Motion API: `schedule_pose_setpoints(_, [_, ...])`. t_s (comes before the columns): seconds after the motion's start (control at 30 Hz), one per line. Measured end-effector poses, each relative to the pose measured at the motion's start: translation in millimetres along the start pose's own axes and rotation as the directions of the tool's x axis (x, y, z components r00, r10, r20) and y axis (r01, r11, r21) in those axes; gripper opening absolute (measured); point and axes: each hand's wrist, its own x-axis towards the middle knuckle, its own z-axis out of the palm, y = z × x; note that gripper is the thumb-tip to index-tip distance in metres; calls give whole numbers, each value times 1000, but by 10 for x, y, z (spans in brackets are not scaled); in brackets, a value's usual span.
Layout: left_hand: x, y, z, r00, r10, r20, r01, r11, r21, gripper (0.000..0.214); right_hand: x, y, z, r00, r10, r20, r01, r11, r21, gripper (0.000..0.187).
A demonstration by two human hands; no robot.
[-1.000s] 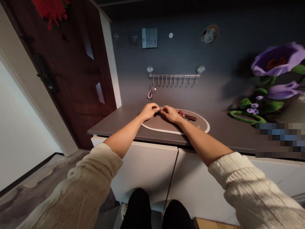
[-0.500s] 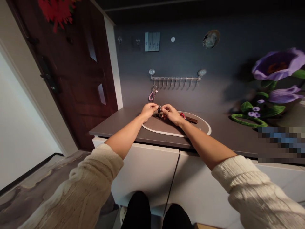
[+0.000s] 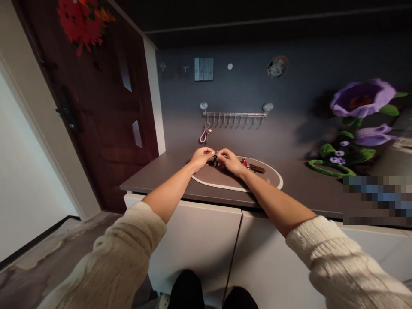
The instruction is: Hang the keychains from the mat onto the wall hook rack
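Note:
My left hand [image 3: 201, 157] and my right hand [image 3: 229, 160] meet above an oval tray [image 3: 273, 180] on a dark cabinet top [image 3: 154, 176]. Both pinch a small set of keys on a ring [image 3: 215, 159] between their fingertips, held just above the tray. A second key bunch with a red piece and a brown tag [image 3: 254, 167] lies in the tray to the right of my right hand. On the wall behind, a pink keychain [image 3: 204, 134] hangs from the left end of a metal hook rail [image 3: 234, 114].
A dark wooden door [image 3: 106, 107] stands at the left with a red ornament [image 3: 82, 21] on it. Artificial purple flowers [image 3: 362, 101] with green stems lie on the cabinet top at the right. White cabinet doors [image 3: 199, 244] are below. My legs show at the bottom.
The view has dropped slightly, so everything sits lower in the picture. My hands stay pinched together on the key ring over the tray, shifting only a little.

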Motion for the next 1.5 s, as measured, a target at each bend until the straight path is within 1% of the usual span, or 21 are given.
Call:
schedule_pose_setpoints(0.17, [-10, 1, 27, 999, 38, 11, -38, 999, 23, 21, 10, 38, -14, 999, -22, -41, 20, 999, -45, 18])
schedule_pose_setpoints(0.3, [-21, 10, 45, 998, 64, 19, -65, 996, 68, 19, 19, 60, -25, 992, -97, -81, 84, 985, -151, 17])
schedule_pose_setpoints(0.43, [-6, -6, 42, 991, 122, -55, -114, 984, 137, 14, 38, 45, -55, 974, -195, -115, 156, 945, -288, 17])
schedule_pose_setpoints(0.53, [27, -42, 28, 981, 158, -116, -132, 970, 202, 14, 72, 27, -84, 953, -261, -152, 182, 898, -402, 17])
schedule_pose_setpoints(0.67, [78, -111, 1, 967, 176, -184, -116, 948, 297, 15, 157, -6, -110, 939, -294, -181, 185, 871, -456, 17])
schedule_pose_setpoints(0.77, [99, -156, -22, 959, 220, -179, -137, 912, 388, 16, 273, -50, -125, 933, -294, -207, 176, 876, -450, 15])
schedule_pose_setpoints(0.9, [88, -173, -37, 945, 281, -167, -149, 824, 546, 18, 513, -136, -151, 923, -274, -270, 149, 902, -405, 13])
schedule_pose_setpoints(0.97, [73, -168, -36, 942, 289, -170, -134, 790, 598, 18, 654, -186, -163, 918, -259, -302, 131, 913, -388, 11])
schedule_pose_setpoints(1.03, [61, -162, -32, 943, 280, -179, -112, 774, 623, 18, 794, -237, -170, 912, -246, -327, 116, 922, -369, 9])
schedule_pose_setpoints(1.27, [67, -177, -26, 946, 241, -218, -57, 784, 618, 20, 1225, -349, -121, 873, -136, -469, 17, 968, -250, 10])
schedule_pose_setpoints(1.37, [83, -196, -25, 946, 223, -236, -36, 795, 606, 20, 1383, -336, -86, 859, -103, -501, -16, 974, -228, 10])
schedule_pose_setpoints(1.5, [96, -206, -21, 945, 194, -263, 1, 803, 596, 21, 1540, -301, -48, 852, -85, -516, -20, 981, -195, 12])
